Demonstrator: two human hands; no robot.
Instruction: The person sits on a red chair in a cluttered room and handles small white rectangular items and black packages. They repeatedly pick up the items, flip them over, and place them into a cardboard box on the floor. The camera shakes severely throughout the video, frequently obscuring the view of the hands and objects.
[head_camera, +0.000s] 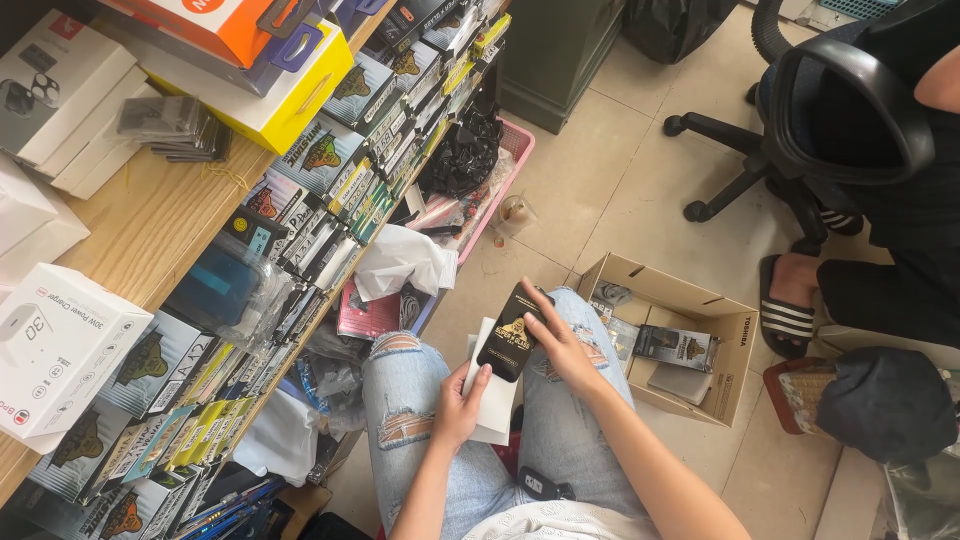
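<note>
Person sits w/ knees in ripped light jeans, both hands over the lap. Left hand (458, 398) grips a stack of flat white packets (494, 392) from below, thumb laid up along the stack's near face, fingers clenched round its edge. Right hand (560, 340) holds a flat black packet (512, 331) w/ a gold emblem, thumb across its far-right edge, other fingers behind it; the packet stands tilted, its lower end touching the top of the white stack.

Progress, judging from how things lie: the black packet is in hand and resting against the stack, not yet set down anywhere. The open cardboard box (735, 352) on the floor, right of the knee, already has a few similar dark packets in it plus a grey flat one, w/ plenty of room left. So the sorting looks partway at most; lots of stock is untouched.

Left of the legs, a wooden shelf unit (165, 215) carries rows of packets w/ the same emblem, standing on edge, w/ white, yellow and orange boxes on top. A pink basket (516, 150) w/ black bits sits on the floor at far centre. At right, another person's sandalled foot (785, 300) and a black office chair (800, 120), well apart from the hands. A small black object lies on the lap near the body; can't tell what it is.
</note>
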